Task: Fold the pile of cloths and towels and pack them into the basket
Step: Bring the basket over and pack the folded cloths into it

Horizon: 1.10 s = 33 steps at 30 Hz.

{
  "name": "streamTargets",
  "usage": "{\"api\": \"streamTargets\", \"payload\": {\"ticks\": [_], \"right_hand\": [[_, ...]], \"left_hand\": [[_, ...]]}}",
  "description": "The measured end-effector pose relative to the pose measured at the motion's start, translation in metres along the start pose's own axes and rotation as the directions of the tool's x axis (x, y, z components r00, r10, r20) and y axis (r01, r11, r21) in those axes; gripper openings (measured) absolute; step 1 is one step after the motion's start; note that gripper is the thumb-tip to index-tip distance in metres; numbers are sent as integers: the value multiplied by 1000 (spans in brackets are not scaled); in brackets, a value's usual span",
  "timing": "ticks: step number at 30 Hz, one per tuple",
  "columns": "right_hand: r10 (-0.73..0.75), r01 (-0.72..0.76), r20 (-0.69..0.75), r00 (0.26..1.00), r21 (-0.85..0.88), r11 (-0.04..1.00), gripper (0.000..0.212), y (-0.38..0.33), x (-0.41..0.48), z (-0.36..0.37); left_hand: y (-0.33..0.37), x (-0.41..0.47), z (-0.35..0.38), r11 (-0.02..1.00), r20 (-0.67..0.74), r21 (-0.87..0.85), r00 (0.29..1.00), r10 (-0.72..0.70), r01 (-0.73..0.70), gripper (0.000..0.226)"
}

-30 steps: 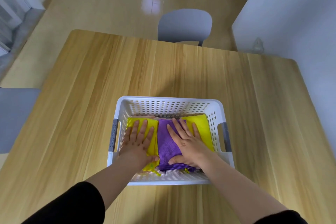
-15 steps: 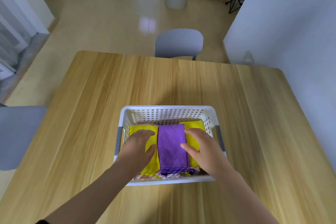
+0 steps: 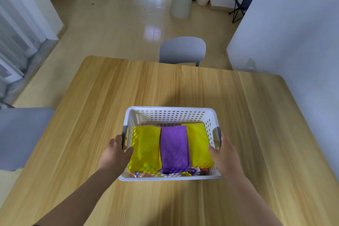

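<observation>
A white perforated basket (image 3: 170, 114) stands on the wooden table near me. Inside lie three folded cloths side by side: a yellow cloth (image 3: 145, 147) on the left, a purple cloth (image 3: 174, 147) in the middle, another yellow cloth (image 3: 199, 145) on the right. More folded cloths show beneath them at the near wall. My left hand (image 3: 115, 154) grips the basket's left side at its grey handle, thumb inside the rim. My right hand (image 3: 224, 154) grips the right side at the other grey handle.
The wooden table (image 3: 91, 115) stretches around the basket. A grey chair (image 3: 182, 50) stands at the far edge and another grey chair (image 3: 20, 134) at the left. A white wall (image 3: 293, 33) runs along the right.
Both hands have lifted off the cloths and moved outward to the basket's side handles. The head camera has tilted up, showing more of the room.
</observation>
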State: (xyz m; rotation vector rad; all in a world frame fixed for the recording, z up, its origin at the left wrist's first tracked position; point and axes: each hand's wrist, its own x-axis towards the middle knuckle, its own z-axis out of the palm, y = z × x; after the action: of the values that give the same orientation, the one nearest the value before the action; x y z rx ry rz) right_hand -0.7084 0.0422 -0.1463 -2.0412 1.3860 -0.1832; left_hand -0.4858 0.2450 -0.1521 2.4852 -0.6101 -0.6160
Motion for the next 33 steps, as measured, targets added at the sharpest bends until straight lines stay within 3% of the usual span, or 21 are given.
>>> {"api": "streamTargets", "payload": {"ticks": [4, 5, 10, 16, 33], "right_hand": [[69, -69, -42, 997, 15, 998, 8, 9, 0, 4], [74, -74, -55, 996, 7, 997, 6, 10, 2, 4], [110, -106, -31, 993, 98, 990, 16, 4, 0, -1], [165, -132, -124, 979, 237, 963, 25, -13, -29, -7], [388, -271, -340, 857, 345, 899, 24, -27, -161, 23]], "left_hand": [[-1, 0, 5, 997, -75, -72, 997, -20, 14, 27], [0, 0, 5, 997, -79, -79, 997, -26, 19, 27], [3, -1, 5, 992, -88, -126, 995, -36, 25, 28], [6, -6, -13, 976, -103, -203, 993, 60, -80, 32], [-22, -23, -55, 935, 148, -230, 940, 307, -270, 27]]}}
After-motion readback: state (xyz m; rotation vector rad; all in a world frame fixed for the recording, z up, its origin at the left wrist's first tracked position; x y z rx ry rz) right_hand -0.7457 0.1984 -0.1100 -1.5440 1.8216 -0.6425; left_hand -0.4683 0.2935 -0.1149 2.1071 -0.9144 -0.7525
